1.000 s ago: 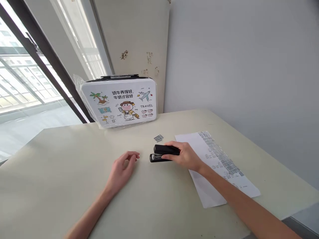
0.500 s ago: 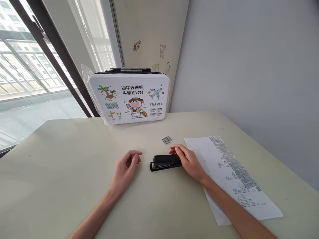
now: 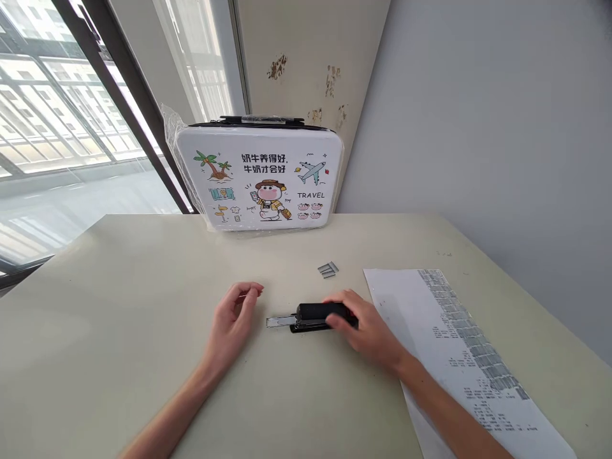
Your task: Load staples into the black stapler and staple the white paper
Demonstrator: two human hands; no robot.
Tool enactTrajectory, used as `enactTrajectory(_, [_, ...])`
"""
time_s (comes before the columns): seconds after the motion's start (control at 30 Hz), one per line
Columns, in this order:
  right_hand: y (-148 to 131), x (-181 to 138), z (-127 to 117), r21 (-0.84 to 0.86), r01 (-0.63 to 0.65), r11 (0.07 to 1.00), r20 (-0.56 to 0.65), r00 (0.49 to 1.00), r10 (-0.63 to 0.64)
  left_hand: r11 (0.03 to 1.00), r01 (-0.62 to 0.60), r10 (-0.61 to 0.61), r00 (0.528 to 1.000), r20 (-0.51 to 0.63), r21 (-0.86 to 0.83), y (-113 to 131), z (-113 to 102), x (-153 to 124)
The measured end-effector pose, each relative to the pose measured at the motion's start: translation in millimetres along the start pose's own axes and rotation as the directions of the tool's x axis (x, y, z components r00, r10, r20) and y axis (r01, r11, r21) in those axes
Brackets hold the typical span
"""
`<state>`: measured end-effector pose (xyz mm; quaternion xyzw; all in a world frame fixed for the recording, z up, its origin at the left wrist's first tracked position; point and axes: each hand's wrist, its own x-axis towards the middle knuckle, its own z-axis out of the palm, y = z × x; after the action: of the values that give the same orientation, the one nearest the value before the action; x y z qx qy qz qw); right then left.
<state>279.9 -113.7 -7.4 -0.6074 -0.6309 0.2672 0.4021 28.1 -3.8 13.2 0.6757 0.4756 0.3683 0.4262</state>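
A black stapler (image 3: 313,312) lies on the table with its metal staple tray (image 3: 281,321) sticking out of the front end toward the left. My right hand (image 3: 366,325) is closed around the stapler's rear end, with the thumb on the near side, slightly blurred. To the left of the tray, apart from it, my left hand (image 3: 234,319) rests on the table, thumb and fingertips pressed together. Whatever it may hold is hidden. Several staple strips (image 3: 327,270) lie loose just beyond the stapler.
On the right, a printed paper sheet (image 3: 396,293) carries rows of staple strips (image 3: 471,328) along its right side, partly under my right forearm. A white case (image 3: 261,175) with cartoon prints, wrapped in plastic, stands at the back of the table (image 3: 119,306). A wall (image 3: 502,115) rises on the right.
The staple tray has slid out of the stapler's front. My right hand has shifted its grip at the rear. My left hand has moved slightly left, and the camera view has shifted.
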Motion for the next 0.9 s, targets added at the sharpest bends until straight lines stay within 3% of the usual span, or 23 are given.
enactTrajectory(0.1, [-3, -3, -2, -0.128, 0.137, 0.982, 0.085, 0.988, -0.126, 0.998, 0.018, -0.013, 0.997, 0.077, -0.067, 0, 2, -5])
enactTrajectory(0.23, [1, -7, 4, -0.182, 0.209, 0.961, -0.012, 0.977, -0.214, 0.917, 0.148, -0.089, 0.981, 0.172, -0.370, 2, 9, -12])
enactTrajectory(0.3, [0, -9, 8, -0.238, 0.279, 0.930, -0.080, 0.949, -0.305, 0.747, 0.287, -0.184, 0.956, 0.228, -0.600, 3, 13, -15])
enactTrajectory(0.37, [-6, -12, 11, -0.309, 0.378, 0.873, -0.126, 0.894, -0.431, 0.504, 0.419, -0.268, 0.907, 0.324, -0.755, 3, 17, -18])
enactTrajectory(0.43, [-15, -14, 15, -0.384, 0.471, 0.794, -0.129, 0.824, -0.551, 0.300, 0.518, -0.289, 0.850, 0.441, -0.801, 3, 20, -21])
enactTrajectory(0.53, [-27, -17, 20, -0.480, 0.554, 0.680, -0.075, 0.747, -0.661, 0.130, 0.574, -0.259, 0.807, 0.531, -0.809, 2, 20, -24])
enactTrajectory(0.67, [-30, -20, 26, -0.539, 0.576, 0.615, -0.029, 0.717, -0.697, 0.043, 0.544, -0.265, 0.815, 0.515, -0.838, 2, 18, -26])
enactTrajectory(0.83, [-23, -25, 28, -0.547, 0.541, 0.639, 0.007, 0.767, -0.642, -0.001, 0.513, -0.281, 0.824, 0.493, -0.858, 0, 16, -24])
enactTrajectory(0.9, [-21, -26, 28, -0.533, 0.516, 0.670, -0.014, 0.787, -0.617, 0.034, 0.525, -0.295, 0.818, 0.493, -0.850, 0, 17, -22])
